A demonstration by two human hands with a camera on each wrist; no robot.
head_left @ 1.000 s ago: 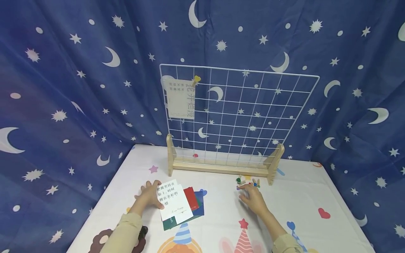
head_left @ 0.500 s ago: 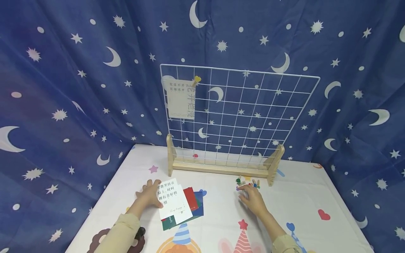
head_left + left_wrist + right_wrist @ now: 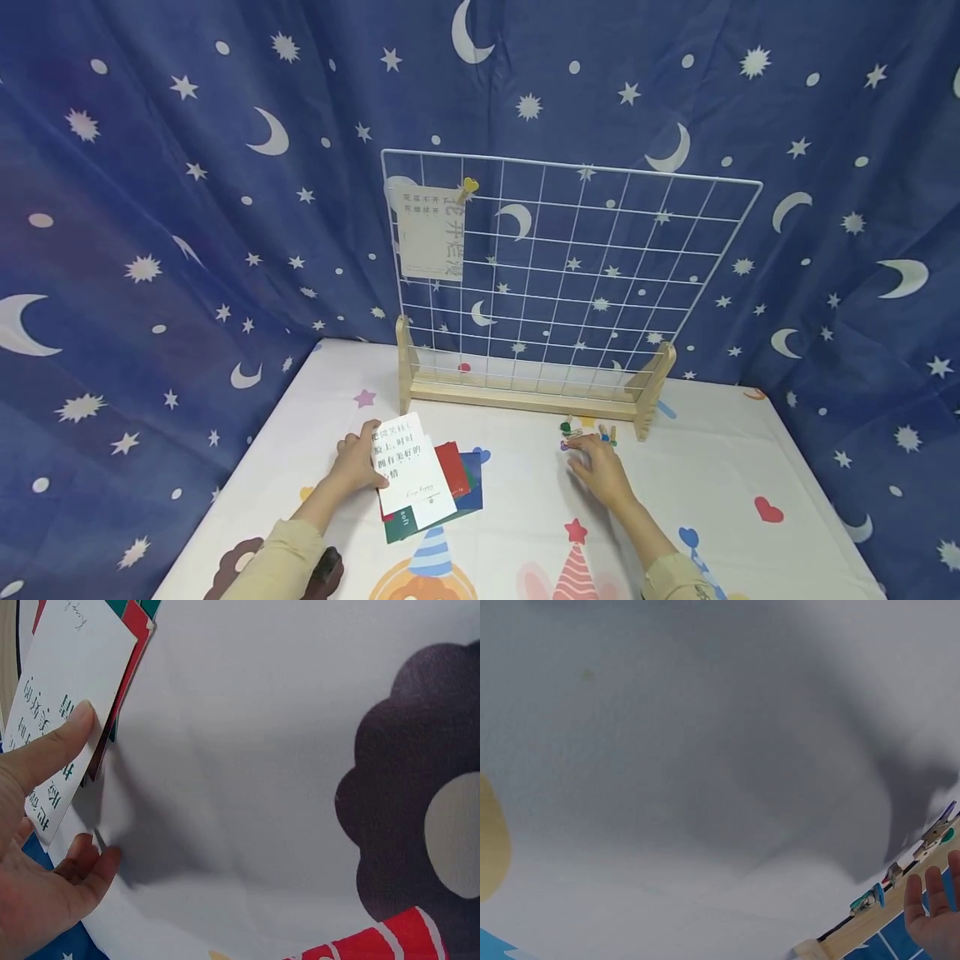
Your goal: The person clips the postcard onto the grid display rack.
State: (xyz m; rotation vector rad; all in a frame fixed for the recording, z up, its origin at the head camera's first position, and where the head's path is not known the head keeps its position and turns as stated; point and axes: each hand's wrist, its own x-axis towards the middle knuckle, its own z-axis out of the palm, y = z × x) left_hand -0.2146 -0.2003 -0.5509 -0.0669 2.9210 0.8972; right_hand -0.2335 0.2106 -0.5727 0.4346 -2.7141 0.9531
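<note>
My left hand (image 3: 352, 467) pinches a white card (image 3: 397, 462) printed with Chinese characters, thumb on its face and other fingers beyond its edge. The card's near-hand side is tilted up over a stack of cards. Another white card (image 3: 438, 492), a red card (image 3: 453, 468), a blue card (image 3: 472, 498) and a green card (image 3: 400, 525) show beneath it. On the right, my right hand (image 3: 602, 475) has its fingertips right at several small coloured clothespins (image 3: 567, 427); its thumb and index finger are apart. In the right wrist view, the clothespins (image 3: 866, 900) lie along a wooden bar.
A white wire grid (image 3: 570, 164) stands in a wooden base (image 3: 525, 402) behind the hands. A printed card (image 3: 427, 242) hangs at its upper left from a yellow heart clothespin (image 3: 470, 186). A starry blue curtain (image 3: 187, 333) surrounds the patterned tablecloth (image 3: 712, 467).
My left hand has lifted the far edge of the top white card and shifted it slightly up from the stack. The right hand stays at the clothespins.
</note>
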